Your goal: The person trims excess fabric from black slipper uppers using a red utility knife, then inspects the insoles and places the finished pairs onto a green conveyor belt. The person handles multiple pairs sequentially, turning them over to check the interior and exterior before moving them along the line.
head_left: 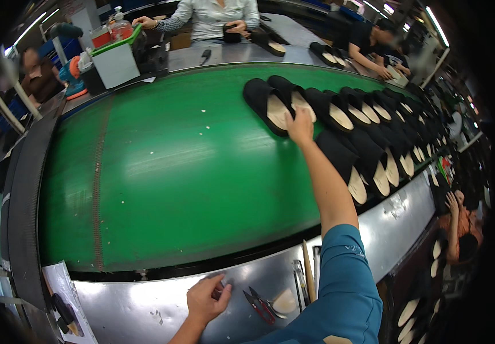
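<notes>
My right hand (300, 127) reaches far across the green conveyor belt (190, 172). Its fingers are closed at the open ends of two black slippers with cream insoles, a left slipper (263, 97) and a right slipper (282, 85), which lie side by side. Just how the fingers grip them is partly hidden. Low in the head view, my left hand (206, 299) is above the metal ledge (144, 304), thumb and fingers bent together. Something small and greyish shows at its fingertips, too small to name. Red-handled thread snips (260, 307) lie to its right.
Rows of black slippers (368, 152) cover the belt's right part. A wooden-handled tool (309, 272) and thin metal tools lie by my right sleeve. Across the belt a person in a light shirt (216, 17) handles a black shoe; a white bin (116, 63) stands at the far left.
</notes>
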`<state>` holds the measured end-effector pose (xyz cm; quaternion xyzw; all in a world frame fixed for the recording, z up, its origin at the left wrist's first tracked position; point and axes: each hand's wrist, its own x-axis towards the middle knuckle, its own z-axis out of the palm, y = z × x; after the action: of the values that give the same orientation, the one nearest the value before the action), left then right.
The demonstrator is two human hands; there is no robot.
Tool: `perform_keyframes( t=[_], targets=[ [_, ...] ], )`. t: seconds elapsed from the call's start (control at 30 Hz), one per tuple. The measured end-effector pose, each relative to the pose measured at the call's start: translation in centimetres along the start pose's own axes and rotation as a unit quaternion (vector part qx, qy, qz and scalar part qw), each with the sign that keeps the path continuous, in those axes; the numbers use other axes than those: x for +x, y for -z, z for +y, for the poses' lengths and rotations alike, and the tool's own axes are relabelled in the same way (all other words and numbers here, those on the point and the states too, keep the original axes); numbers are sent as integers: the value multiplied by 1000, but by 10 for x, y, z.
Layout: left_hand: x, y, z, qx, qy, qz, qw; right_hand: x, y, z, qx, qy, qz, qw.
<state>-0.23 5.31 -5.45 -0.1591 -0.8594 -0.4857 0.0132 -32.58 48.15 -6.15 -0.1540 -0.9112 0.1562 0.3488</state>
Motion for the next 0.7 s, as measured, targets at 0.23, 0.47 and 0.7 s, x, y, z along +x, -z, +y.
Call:
perform_keyframes(
  t=[0.23, 0.47, 0.7],
  targets=[
    [-2, 9, 6, 27, -11, -12, 1000, 48, -47, -4, -51, -195, -71, 977],
    [-1, 6, 5, 32, -45, 3, 998, -37, -8, -47, -57, 32, -74, 995],
    [-4, 2, -22, -192, -32, 36, 980, -188, 132, -191, 147, 101, -126, 976]
  ],
)
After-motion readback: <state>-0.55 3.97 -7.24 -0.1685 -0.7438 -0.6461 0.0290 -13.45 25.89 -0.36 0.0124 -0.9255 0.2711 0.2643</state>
